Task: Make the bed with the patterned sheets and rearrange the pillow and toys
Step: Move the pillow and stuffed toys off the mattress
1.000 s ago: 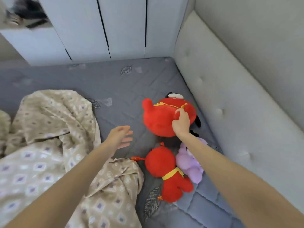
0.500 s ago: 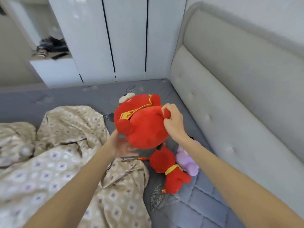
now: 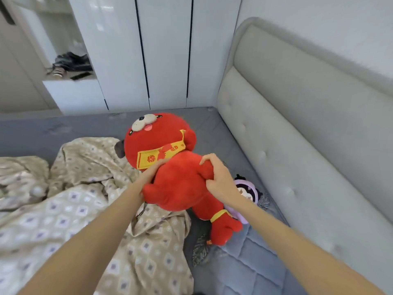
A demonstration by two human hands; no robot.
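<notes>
Turned since half a second ago, the large red plush toy [image 3: 178, 184] now shows its cream muzzle facing up toward the wardrobe, with its head at the far end and its yellow scarf across the front. Before, the face tipped off to the left. The left hand [image 3: 150, 175], then cupped underneath, has come up along the toy's left flank. It lies open, fingers stretched flat and pressing the plush just below the scarf. The right hand [image 3: 221, 184] pinches a fold of red fabric on the toy's right side between curled fingers and thumb, as it did earlier. Between both hands the toy sits over the line where the crumpled patterned sheet [image 3: 70, 211] meets the bare grey quilted mattress [image 3: 257, 271]; whether its head touches the mattress I cannot tell. Just under the right wrist lies a small red plush toy [image 3: 222, 228] with a yellow band, partly hidden by the big one. A purple plush toy [image 3: 247, 191] lies beside it, tucked behind the right hand near the padded grey headboard [image 3: 297, 145]. The sheet is bunched on the left half of the bed. White wardrobe doors [image 3: 165, 52] stand at the far edge of the mattress, with a shelf [image 3: 70, 78] of dark items to their left.
</notes>
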